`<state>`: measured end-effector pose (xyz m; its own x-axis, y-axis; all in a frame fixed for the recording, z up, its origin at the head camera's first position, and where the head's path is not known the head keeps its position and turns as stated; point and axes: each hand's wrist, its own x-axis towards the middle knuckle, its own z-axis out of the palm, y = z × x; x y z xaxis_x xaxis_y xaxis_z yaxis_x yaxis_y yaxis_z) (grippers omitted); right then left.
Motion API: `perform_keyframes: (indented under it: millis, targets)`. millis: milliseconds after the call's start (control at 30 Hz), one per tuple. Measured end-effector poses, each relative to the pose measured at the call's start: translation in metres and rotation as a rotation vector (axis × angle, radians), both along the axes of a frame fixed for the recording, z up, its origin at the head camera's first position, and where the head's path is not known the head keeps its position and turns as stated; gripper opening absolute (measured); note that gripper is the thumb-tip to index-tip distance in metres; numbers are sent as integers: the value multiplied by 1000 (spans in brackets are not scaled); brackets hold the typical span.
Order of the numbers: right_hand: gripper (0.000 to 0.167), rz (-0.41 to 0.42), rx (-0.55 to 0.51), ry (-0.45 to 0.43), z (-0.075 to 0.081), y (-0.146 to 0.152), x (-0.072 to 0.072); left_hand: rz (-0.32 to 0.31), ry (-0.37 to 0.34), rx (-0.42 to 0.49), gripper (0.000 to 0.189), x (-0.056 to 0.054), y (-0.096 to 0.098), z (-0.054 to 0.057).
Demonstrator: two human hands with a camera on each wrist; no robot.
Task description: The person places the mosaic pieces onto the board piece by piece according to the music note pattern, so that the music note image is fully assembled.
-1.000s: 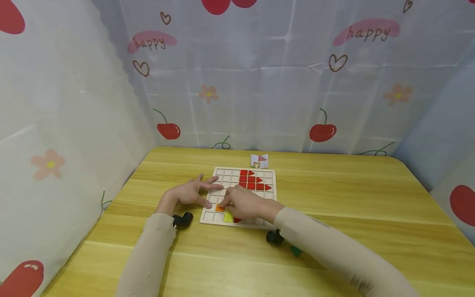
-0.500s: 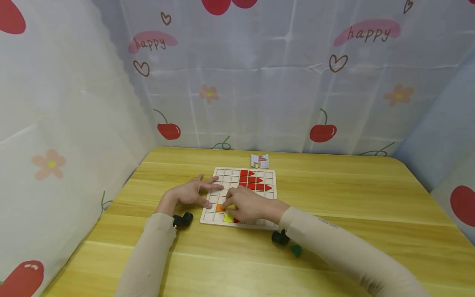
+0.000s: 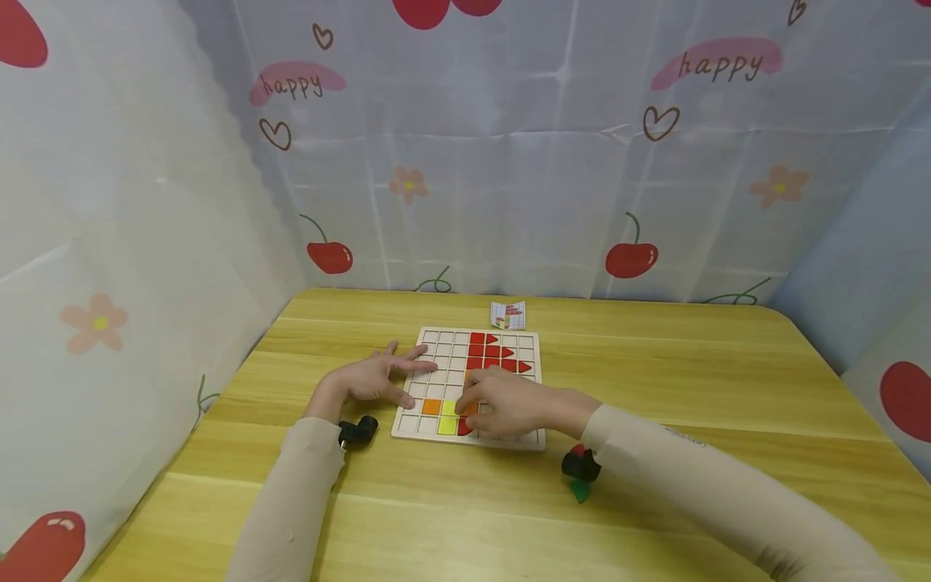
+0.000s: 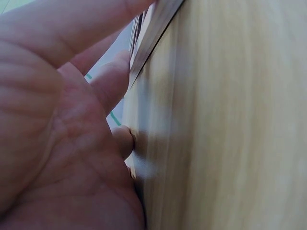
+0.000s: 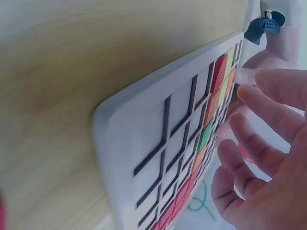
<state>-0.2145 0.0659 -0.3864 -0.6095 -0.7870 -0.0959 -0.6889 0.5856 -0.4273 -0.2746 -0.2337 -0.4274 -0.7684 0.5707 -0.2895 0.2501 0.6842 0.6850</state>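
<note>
A pale wooden grid board [image 3: 409, 423] lies on the table. My left hand [image 3: 369, 377] rests at its left side, fingers spread, thumb and fingertips on the edge. Over the lower middle of the board is my right hand [image 3: 511, 402], its fingers loosely bent with nothing between them in the right wrist view. To the left of its fingertips are an orange square tile [image 3: 431, 406] and yellow tiles [image 3: 447, 425]. A red tile [image 5: 219, 73] and a green tile [image 5: 205, 135] sit among others. Red tiles [image 3: 493, 352] form three pointed rows near the top.
A small printed card [image 3: 508, 316] with a coloured grid pattern lies behind the board. On the table to the right are a green piece [image 3: 579, 491] and a red piece [image 3: 578, 449], beside the black right wrist camera [image 3: 578, 466]. Printed curtains surround the table.
My right hand has drawn rightward from the orange tile, uncovering it and more of the yellow tiles. The red loose piece has come into view. My left hand has stayed still.
</note>
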Motion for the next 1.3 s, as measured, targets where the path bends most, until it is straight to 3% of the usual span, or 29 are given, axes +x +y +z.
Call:
perform_keyframes:
  millis: [267,600,867,1300]
  targets:
    - [22,-29,-29,-36,-4,33,-1,22,-20,5,69,1,0,2]
    - [20,-125,-89,-133,-1,79,10,22,-11,2,69,1,-1,0]
    - [21,-150,-121,-125,-1,112,18,16,-23,1,69,5,3,7]
    - [29,-264,-115,-79,-17,155,33,20,-20,6,70,2,2,4]
